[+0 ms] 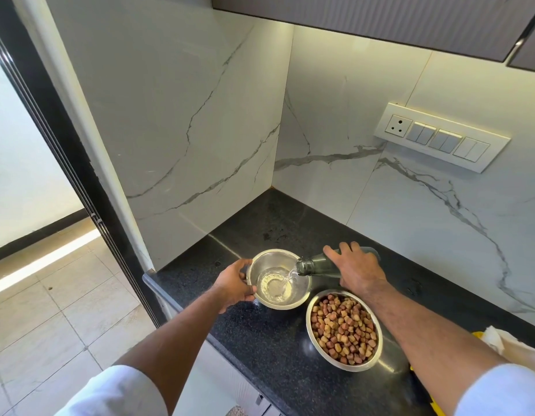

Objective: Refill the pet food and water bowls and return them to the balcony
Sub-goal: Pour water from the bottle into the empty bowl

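A small steel water bowl (261,261) stands on the black granite counter (260,340) near its left end, with water pooling inside. My left hand (234,285) grips the bowl's left rim. My right hand (354,270) holds a tinted glass bottle (315,264) tipped on its side, mouth over the bowl, and a thin stream of water runs from it. A larger steel bowl (344,367) heaped with brown kibble sits on the counter just right of and nearer than the water bowl, under my right forearm.
Marble-look walls close the counter's back and left side, with a switch panel (440,136) on the back wall. A white cloth on something yellow (500,343) lies at the counter's right edge. A dark sliding-door frame (65,139) and tiled floor (50,310) are on the left.
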The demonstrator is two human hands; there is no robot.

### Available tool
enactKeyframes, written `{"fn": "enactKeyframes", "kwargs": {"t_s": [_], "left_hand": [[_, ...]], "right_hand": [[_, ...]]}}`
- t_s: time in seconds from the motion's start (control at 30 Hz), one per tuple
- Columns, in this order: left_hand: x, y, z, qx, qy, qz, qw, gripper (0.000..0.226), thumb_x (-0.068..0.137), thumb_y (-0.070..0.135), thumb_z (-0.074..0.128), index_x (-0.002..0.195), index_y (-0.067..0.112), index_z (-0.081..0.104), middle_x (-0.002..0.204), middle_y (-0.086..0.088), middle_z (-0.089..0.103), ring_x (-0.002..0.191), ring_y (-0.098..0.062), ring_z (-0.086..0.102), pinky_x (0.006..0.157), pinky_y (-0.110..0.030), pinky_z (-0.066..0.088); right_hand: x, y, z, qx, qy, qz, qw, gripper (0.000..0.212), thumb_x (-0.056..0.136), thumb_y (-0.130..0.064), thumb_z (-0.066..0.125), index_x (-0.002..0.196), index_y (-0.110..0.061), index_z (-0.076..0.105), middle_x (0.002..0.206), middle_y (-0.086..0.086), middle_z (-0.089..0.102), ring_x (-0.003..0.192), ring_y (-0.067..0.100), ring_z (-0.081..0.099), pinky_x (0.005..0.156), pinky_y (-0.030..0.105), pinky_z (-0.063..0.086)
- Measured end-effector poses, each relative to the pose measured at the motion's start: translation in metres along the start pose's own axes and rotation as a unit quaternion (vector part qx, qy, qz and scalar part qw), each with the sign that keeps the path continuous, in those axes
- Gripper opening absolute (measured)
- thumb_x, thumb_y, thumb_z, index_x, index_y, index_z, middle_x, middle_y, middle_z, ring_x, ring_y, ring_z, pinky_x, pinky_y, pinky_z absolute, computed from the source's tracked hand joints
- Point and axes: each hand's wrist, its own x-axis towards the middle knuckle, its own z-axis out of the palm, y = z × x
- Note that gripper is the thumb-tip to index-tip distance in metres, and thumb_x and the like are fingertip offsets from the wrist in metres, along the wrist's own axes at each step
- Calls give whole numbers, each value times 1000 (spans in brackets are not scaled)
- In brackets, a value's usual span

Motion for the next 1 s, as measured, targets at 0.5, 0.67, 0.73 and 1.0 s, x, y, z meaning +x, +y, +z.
{"fn": "enactKeyframes", "kwargs": {"t_s": [0.5,0.67,0.73,1.0], "left_hand": [[2,-1,-2,-15,-4,-6,1000,75,86,-8,74,148,24,49,123,-9,61,98,-25,73,70,-32,66],[1,-2,-2,-18,-6,-7,1000,74,85,-8,75,147,25,50,120,-7,61,96,-24,74,68,-30,66],[2,-2,-2,-18,-8,-7,1000,74,85,-8,75,147,25,50,119,-8,62,95,-23,74,69,-30,66],[2,-2,-2,-20,-8,-8,1000,74,86,-8,74,148,24,50,120,-9,62,93,-23,75,64,-26,63]], "right_hand": [[6,1,-8,-27,4,2,1000,95,82,-32,84,152,-37,20,144,11,48,133,33,47,84,48,62],[7,0,-8,-30,1,4,1000,96,81,-32,85,152,-37,20,143,11,48,133,33,47,84,50,62],[7,0,-9,-31,2,4,1000,95,82,-32,84,153,-36,21,145,11,47,134,33,46,87,49,61],[5,-1,-16,-35,7,6,999,93,84,-29,82,154,-35,21,147,12,46,136,33,45,90,48,60]]}}
